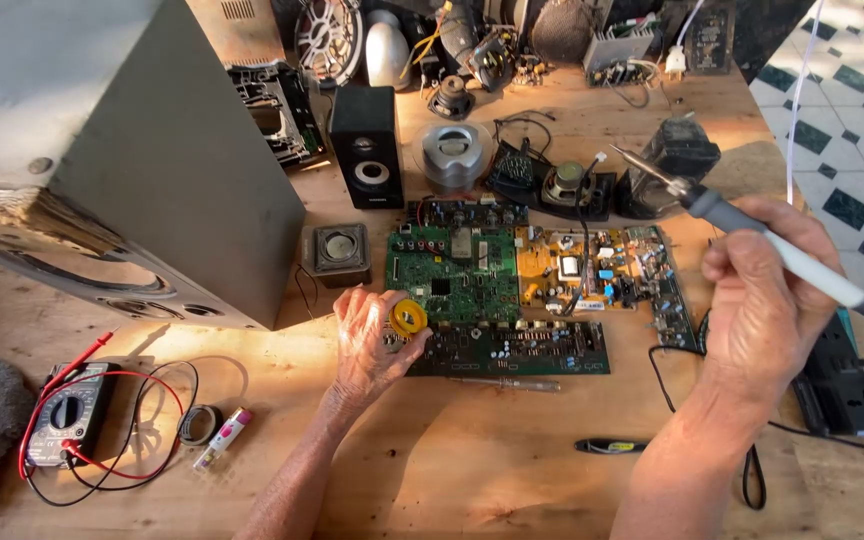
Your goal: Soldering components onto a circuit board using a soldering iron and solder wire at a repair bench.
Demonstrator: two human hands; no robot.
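Big grey speaker box (132,150) sits at left on the wooden bench (472,450), multimeter (64,415) in front of it. Green circuit board (457,272) and yellow board (577,268) lie mid-bench, dark board (512,348) just below them. Right hand (767,300) is clenched around a soldering iron (752,232), tip raised above the boards. Left hand (372,340) pinches a yellow solder spool (409,318) at the dark board's left end.

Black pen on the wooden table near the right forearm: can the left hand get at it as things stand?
Probably yes: the left hand rests beside the black pen, bare tabletop between them.
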